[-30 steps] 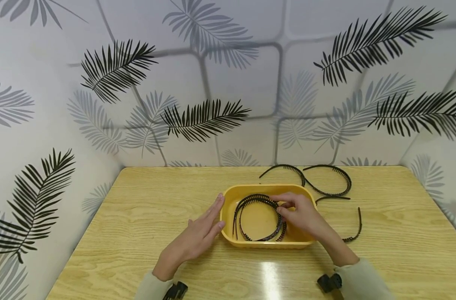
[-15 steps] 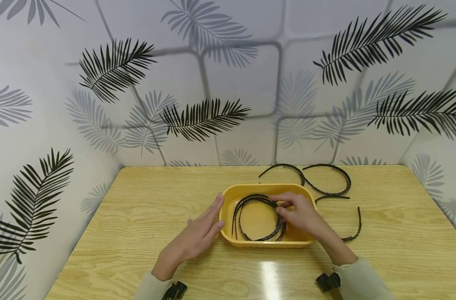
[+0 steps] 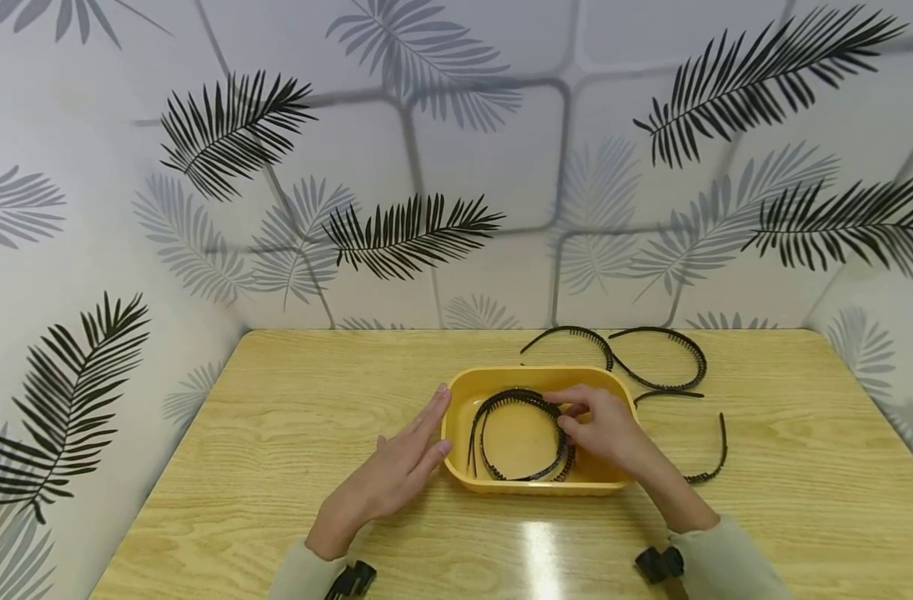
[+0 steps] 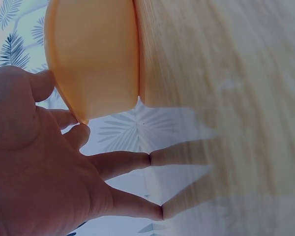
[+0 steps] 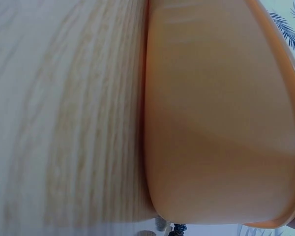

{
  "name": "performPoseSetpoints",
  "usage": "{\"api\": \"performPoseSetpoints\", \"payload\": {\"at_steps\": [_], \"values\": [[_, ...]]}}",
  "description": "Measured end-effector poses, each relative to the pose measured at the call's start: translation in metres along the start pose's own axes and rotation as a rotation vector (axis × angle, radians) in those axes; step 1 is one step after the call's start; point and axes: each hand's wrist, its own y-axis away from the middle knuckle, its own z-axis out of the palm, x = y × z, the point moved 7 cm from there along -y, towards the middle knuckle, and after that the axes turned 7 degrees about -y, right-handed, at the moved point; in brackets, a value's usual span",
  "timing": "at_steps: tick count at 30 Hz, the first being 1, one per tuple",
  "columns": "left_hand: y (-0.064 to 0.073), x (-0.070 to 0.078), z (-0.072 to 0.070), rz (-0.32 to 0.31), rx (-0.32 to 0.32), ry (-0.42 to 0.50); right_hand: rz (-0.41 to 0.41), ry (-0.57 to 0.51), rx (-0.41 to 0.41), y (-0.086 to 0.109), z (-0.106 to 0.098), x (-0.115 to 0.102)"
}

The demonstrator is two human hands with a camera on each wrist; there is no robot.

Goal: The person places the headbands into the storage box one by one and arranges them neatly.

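Observation:
A yellow plastic box (image 3: 534, 490) stands on the wooden table, with several black toothed headbands (image 3: 518, 392) lying looped together inside. My left hand (image 3: 396, 483) rests against the box's left end, fingers spread. In the left wrist view, the thumb and nearer fingers of that hand (image 4: 49, 162) meet the box rim (image 4: 64, 96), while two other fingertips come down on the tabletop. My right hand (image 3: 604, 423) reaches over the right side of the box and pinches a headband at the right of the loop. The right wrist view shows mostly the box's outer wall (image 5: 216, 123).
Behind the box, more black headbands (image 3: 677, 387) lie on the table (image 3: 298, 400). Another headband (image 3: 722, 450) is to the right, partly hidden by my right forearm. A leaf-patterned wall (image 3: 501, 275) borders the table's back edge.
Both hands, the box and the headbands stay in place. Only the head view shifts very slightly.

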Motion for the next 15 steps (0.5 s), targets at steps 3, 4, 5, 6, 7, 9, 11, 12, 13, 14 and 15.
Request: {"api": "performPoseSetpoints", "payload": {"at_steps": [3,4,5,6,7,9,11,12,13,14,15], "values": [[-0.0003,0.0009,-0.0005,0.0,0.005,-0.007,-0.005,0.022,0.001,0.0004,-0.0005,-0.001],[-0.0003,0.0011,-0.0006,0.002,0.007,-0.009,-0.003,0.024,0.002,0.0005,-0.0007,-0.0012],[-0.0004,0.0014,-0.0009,0.005,0.012,-0.008,-0.003,0.023,0.0,0.0005,-0.0006,-0.0015],[-0.0003,0.0014,-0.0011,0.006,0.015,-0.01,-0.003,0.021,-0.002,0.0005,-0.0005,-0.0015],[-0.0003,0.0017,-0.0013,0.01,0.019,-0.01,-0.001,0.019,-0.004,0.0006,-0.0004,-0.0015],[-0.0002,0.002,-0.0016,0.013,0.02,-0.009,-0.003,0.016,-0.008,0.0006,-0.0001,-0.0017],[-0.0001,0.002,-0.0015,0.011,0.016,-0.008,-0.002,0.009,-0.011,0.0007,0.0004,-0.0016],[-0.0001,0.002,-0.0015,0.009,0.013,-0.008,-0.003,0.01,-0.012,0.0007,0.0004,-0.0015],[0.0,0.0021,-0.0015,0.009,0.012,-0.007,-0.002,0.01,-0.013,0.0007,0.0005,-0.0015],[-0.0001,0.002,-0.0014,0.008,0.011,-0.006,-0.005,0.012,-0.013,0.0006,0.0005,-0.0017],[-0.0001,0.002,-0.0014,0.007,0.011,-0.006,-0.005,0.012,-0.012,0.0006,0.0007,-0.0019]]}}
